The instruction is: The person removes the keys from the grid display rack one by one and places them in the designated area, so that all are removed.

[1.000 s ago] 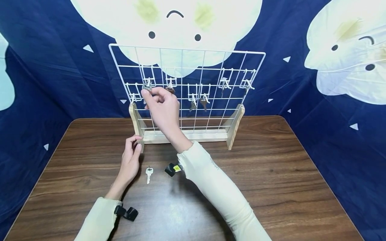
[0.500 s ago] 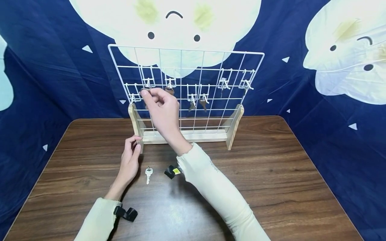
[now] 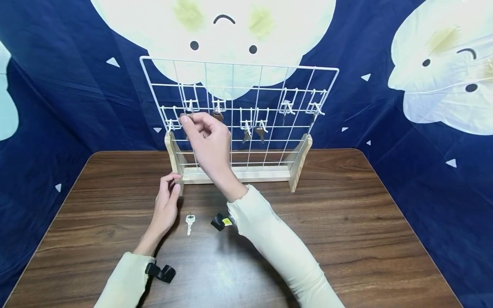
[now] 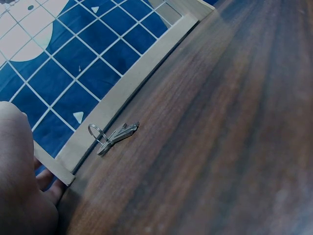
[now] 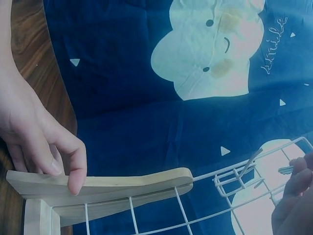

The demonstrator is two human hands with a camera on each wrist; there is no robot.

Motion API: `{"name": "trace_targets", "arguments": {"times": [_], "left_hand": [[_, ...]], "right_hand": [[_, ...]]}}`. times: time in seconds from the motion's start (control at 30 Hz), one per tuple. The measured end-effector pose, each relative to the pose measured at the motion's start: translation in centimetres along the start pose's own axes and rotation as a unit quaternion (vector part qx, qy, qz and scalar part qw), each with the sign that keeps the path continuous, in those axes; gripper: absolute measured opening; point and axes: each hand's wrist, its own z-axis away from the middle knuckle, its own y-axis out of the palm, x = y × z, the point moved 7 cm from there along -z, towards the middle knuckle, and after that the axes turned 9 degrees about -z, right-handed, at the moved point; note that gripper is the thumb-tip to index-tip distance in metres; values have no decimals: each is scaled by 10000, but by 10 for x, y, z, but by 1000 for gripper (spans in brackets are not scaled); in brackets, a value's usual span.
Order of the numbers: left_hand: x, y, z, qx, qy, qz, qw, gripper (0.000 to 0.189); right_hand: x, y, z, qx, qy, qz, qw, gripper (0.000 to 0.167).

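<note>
My right hand (image 3: 211,141) pinches a key (image 5: 285,170) between thumb and fingers, just below the upper-left hook (image 3: 190,105) of a white wire grid rack (image 3: 239,65). Most of that key is hidden by the fingers; in the right wrist view part of its metal blade sticks out. Lower down, my left hand (image 3: 166,204) grips the rack's left wooden side support (image 5: 127,182), fingers and thumb on either side of it. A silver key (image 3: 190,224) with a small ring (image 4: 96,132) lies on the table in front of the rack.
Several keys hang on other hooks, among them a brown key (image 3: 218,115), a brownish key (image 3: 260,131) and a silver key (image 3: 286,107). The lower-left hook (image 3: 171,124) sits beside my right fingertips. Behind the wooden table (image 3: 346,222) hangs a blue cloth (image 3: 358,38).
My right hand has drawn the pinched key slightly down from the upper-left hook, and less of the key shows above the fingertips. The left hand has stayed on the wooden support.
</note>
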Motion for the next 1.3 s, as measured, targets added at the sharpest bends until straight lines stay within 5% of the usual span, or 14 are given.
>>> {"name": "trace_targets", "arguments": {"times": [0.83, 1.3], "left_hand": [[2, 0, 0, -21, 36, -67, 10000, 32], [3, 0, -1, -20, 46, -2, 10000, 32]], "right_hand": [[21, -6, 15, 42, -356, -186, 9992, 17], [6, -10, 40, 210, 254, -676, 9972, 16]]}}
